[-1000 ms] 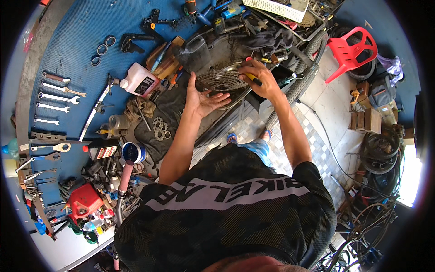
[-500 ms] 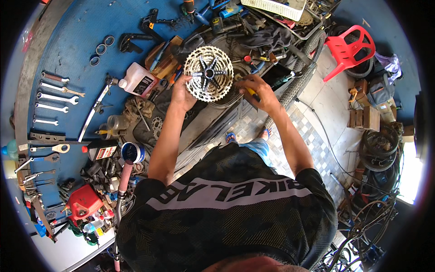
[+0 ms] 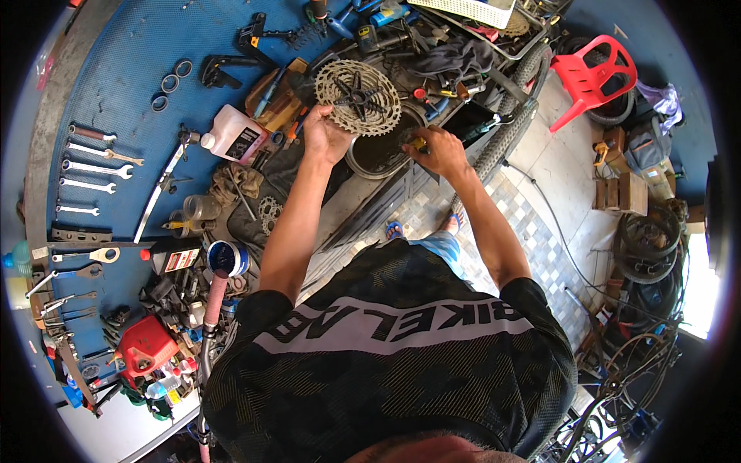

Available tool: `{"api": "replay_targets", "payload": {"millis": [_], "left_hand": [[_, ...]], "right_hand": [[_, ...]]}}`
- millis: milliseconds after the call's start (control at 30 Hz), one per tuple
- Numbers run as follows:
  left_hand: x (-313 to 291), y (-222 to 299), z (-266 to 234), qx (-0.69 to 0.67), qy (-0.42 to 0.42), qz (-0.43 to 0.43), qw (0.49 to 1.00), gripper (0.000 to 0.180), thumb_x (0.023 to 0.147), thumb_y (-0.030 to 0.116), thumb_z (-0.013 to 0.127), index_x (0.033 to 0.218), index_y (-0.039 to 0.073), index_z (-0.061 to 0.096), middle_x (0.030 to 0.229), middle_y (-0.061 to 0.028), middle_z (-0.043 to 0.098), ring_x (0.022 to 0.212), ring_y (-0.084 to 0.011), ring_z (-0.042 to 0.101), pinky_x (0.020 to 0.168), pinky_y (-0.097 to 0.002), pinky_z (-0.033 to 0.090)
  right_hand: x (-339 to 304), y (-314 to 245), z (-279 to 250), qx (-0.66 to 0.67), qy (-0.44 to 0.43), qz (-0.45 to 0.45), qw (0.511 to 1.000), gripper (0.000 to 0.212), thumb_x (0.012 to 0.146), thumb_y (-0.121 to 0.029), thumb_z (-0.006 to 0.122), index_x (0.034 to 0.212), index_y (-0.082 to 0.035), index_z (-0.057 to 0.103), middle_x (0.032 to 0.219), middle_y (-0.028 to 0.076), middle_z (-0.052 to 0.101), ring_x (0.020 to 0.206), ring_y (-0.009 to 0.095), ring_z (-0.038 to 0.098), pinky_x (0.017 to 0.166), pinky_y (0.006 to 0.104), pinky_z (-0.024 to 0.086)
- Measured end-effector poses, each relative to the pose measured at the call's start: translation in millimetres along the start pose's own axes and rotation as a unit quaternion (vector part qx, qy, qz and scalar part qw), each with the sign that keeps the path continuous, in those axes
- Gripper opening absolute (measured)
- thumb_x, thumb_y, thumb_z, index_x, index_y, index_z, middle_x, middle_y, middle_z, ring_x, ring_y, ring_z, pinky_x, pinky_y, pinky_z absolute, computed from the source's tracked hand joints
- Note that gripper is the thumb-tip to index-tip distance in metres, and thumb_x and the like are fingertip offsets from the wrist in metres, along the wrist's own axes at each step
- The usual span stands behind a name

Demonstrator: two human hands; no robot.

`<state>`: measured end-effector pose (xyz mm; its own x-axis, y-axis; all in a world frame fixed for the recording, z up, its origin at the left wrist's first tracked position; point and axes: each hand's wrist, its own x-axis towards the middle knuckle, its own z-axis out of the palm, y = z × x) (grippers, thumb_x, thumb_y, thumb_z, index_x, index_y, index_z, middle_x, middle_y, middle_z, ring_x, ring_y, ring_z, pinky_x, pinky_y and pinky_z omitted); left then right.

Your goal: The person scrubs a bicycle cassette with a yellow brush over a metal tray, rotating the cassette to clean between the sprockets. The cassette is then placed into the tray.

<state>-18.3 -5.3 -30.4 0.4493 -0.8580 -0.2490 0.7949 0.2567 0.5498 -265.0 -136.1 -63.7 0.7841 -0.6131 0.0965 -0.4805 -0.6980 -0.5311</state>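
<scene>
Lifted a little higher since the earlier frame, the cassette sprocket [image 3: 358,97] sits face-up over the blue counter [image 3: 131,92], left hand [image 3: 324,136] closed under its edge as support, right hand [image 3: 436,150] gripping a yellow-handled tool [image 3: 417,142] beside the wheel [image 3: 378,154].

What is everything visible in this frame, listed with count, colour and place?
toothed metal bicycle cassette: 1, grey, raised in left hand
blue workbench: 1, left and top
steel wrenches: several, silver, bench left edge
pale pink plastic bottle: 1, left of cassette
round blue tin: 1, near left elbow
red plastic chair: 1, upper right
black knobby tyre: 1, right of hands
left hand: gripping cassette
right hand: holding small yellow item, unclear
</scene>
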Motion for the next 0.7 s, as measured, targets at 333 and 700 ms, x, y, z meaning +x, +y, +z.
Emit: {"api": "replay_targets", "payload": {"millis": [333, 700], "left_hand": [[11.6, 1.0, -20.1, 0.06, -0.055, 0.039, 0.996, 0.051, 0.095, 0.023, 0.054, 0.145, 0.014, 0.058, 0.142, -0.0065, 0.067, 0.131, -0.0275, 0.064, 0.115, -0.0503, 0.05], [0.9, 3.5, -14.9, 0.194, -0.041, 0.057, 0.979, 0.045, 0.102, 0.031, 0.053, 0.144, 0.013, 0.054, 0.134, -0.0052, 0.067, 0.12, -0.0221, 0.068, 0.103, -0.0439, 0.056]], "right_hand": [[6.0, 7.1, 4.6, 0.028, -0.005, 0.017, 0.999, 0.052, 0.09, -0.06, 0.076, 0.113, -0.013, 0.08, 0.106, 0.015, 0.078, 0.099, 0.04, 0.075, 0.087, 0.0505, 0.06], [8.3, 7.3, 12.2, 0.042, 0.035, 0.077, 0.996, 0.04, 0.094, -0.051, 0.073, 0.11, -0.014, 0.08, 0.097, 0.014, 0.079, 0.088, 0.032, 0.079, 0.079, 0.0439, 0.062]]}}
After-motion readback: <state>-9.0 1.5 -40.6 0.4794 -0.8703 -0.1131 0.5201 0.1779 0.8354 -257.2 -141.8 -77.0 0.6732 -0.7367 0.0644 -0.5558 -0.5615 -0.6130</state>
